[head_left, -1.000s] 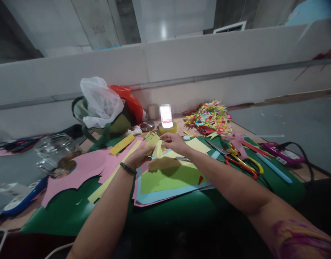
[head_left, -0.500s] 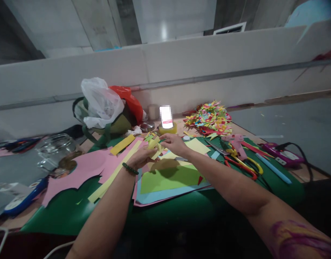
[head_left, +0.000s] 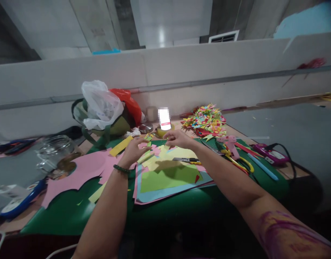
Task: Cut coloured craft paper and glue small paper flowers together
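Observation:
My left hand (head_left: 133, 150) lies with fingers stretched out over small pink paper scraps (head_left: 154, 149) at the far edge of a stack of coloured sheets. My right hand (head_left: 178, 139) hovers just beyond, fingers extended leftward above the scraps, holding nothing that I can see. A pale yellow sheet (head_left: 167, 160) lies flat on the stack, over a green sheet (head_left: 168, 179) and blue and pink ones. A utility knife (head_left: 187, 160) rests on the yellow sheet just below my right wrist.
A green cutting mat (head_left: 73, 212) covers the table. Pink cut paper (head_left: 79, 171) and a glass jar (head_left: 56, 153) lie left. Right: pink glue gun (head_left: 230, 142), scissors (head_left: 242, 164), blue pen (head_left: 262, 167). Behind: folded paper pile (head_left: 205, 122), phone (head_left: 164, 118), plastic bags (head_left: 100, 104).
Both hands held a folded yellow paper up between them; now it is out of their grip and the hands have spread apart and moved farther back over the scraps. The view shifted slightly.

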{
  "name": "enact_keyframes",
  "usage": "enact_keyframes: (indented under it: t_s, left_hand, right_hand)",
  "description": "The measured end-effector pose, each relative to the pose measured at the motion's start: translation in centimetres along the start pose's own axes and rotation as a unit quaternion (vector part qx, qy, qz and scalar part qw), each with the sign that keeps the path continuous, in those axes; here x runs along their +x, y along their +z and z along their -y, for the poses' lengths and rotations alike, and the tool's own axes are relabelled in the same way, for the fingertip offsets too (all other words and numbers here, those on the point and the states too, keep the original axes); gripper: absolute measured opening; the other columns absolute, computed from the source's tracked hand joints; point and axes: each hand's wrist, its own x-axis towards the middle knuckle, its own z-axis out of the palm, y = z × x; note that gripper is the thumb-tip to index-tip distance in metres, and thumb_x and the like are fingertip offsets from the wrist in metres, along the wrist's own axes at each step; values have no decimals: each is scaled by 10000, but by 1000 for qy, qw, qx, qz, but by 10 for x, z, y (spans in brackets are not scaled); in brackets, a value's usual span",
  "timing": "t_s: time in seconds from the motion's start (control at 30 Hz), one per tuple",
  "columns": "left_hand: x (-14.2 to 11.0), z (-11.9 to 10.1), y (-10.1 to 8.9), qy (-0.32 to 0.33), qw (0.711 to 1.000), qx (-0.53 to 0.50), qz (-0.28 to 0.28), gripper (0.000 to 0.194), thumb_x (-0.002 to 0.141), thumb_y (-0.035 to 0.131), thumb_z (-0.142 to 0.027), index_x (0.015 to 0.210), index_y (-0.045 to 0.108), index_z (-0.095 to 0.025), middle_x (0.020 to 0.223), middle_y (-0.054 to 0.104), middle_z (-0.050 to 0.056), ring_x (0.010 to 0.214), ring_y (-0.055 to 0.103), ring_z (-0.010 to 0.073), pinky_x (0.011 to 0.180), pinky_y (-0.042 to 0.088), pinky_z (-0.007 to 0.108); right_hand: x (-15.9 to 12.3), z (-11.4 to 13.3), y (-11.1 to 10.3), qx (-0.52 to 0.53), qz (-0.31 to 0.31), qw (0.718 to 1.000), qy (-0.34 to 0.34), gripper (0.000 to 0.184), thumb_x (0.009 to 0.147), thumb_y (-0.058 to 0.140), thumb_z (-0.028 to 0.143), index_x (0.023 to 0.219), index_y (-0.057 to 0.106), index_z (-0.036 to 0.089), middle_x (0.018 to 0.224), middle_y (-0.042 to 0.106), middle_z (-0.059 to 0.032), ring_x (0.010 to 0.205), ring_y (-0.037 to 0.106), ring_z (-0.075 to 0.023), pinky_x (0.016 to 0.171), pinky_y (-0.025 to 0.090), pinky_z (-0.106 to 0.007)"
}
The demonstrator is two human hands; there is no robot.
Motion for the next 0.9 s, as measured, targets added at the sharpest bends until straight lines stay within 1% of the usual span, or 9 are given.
enact_keyframes:
  t_s: [0.07, 0.23, 0.33, 0.43, 0.53, 0.6, 0.73, 0.8, 0.9]
  left_hand:
    - [-3, -10, 9, 24, 998, -52, 14, 374, 761, 568, -524, 717, 661, -165, 739, 640, 40, 745, 561, 188, 664, 414, 279]
    - [-10, -24, 34, -32, 971, -220, 91, 416, 658, 656, -569, 653, 622, -155, 592, 539, -17, 578, 451, 116, 544, 339, 241]
    - [-12, -23, 31, -64, 962, -239, 113, 400, 629, 691, -548, 605, 606, -158, 577, 503, -27, 569, 418, 103, 525, 325, 232]
    - [-14, -22, 23, -79, 961, -224, 140, 379, 629, 695, -518, 566, 590, -159, 568, 476, -33, 558, 391, 95, 514, 315, 231]
    - [-15, -24, 22, -76, 955, -198, 209, 322, 618, 693, -467, 585, 615, -157, 582, 516, -25, 558, 414, 98, 526, 334, 239]
    - [-16, -26, 27, -70, 951, -169, 249, 280, 597, 697, -425, 646, 647, -154, 607, 570, -14, 572, 462, 111, 551, 361, 250]
    - [-17, -28, 44, -71, 944, -105, 304, 339, 586, 681, -359, 846, 654, -143, 586, 606, -16, 547, 524, 137, 540, 373, 257]
    - [-18, -30, 51, -77, 941, -77, 321, 311, 601, 656, -320, 855, 622, -144, 573, 606, -18, 538, 550, 149, 522, 377, 253]
    - [-21, -40, 56, -69, 947, 9, 315, 230, 624, 628, -251, 833, 588, -163, 627, 643, 3, 581, 602, 174, 524, 403, 253]
  right_hand:
    - [-1, 0, 4, 7, -23, 999, -35, 286, 659, 679, 155, 938, 625, 116, 590, 612, 40, 566, 607, -123, 553, 513, -246]
    - [-4, 7, 14, -25, -28, 993, -114, 327, 695, 684, 236, 996, 617, 128, 705, 680, 0, 676, 642, -142, 636, 513, -255]
    - [-12, 25, -1, -50, -90, 984, -143, 325, 744, 670, 297, 1020, 619, 135, 785, 702, -38, 701, 646, -142, 642, 517, -254]
    - [-37, 50, -31, -60, -178, 967, -169, 333, 817, 611, 388, 1026, 623, 129, 831, 698, -63, 677, 633, -123, 631, 523, -251]
    - [-80, 63, -55, -125, -176, 965, -150, 320, 841, 583, 409, 982, 642, 128, 755, 685, -48, 624, 611, -118, 593, 509, -246]
    - [-111, 60, -60, -197, -174, 957, -119, 292, 829, 594, 402, 943, 662, 142, 711, 673, -34, 611, 597, -124, 575, 487, -244]
    - [-161, 34, -53, -281, -165, 945, -27, 279, 842, 566, 400, 932, 682, 162, 751, 696, -46, 646, 606, -147, 604, 469, -256]
    - [-175, 21, -48, -295, -158, 942, 15, 273, 860, 533, 388, 927, 686, 172, 811, 711, -56, 695, 621, -162, 635, 470, -267]
    - [-187, 8, -45, -316, -167, 933, 41, 263, 876, 499, 366, 914, 686, 185, 874, 716, -59, 765, 633, -179, 675, 465, -279]
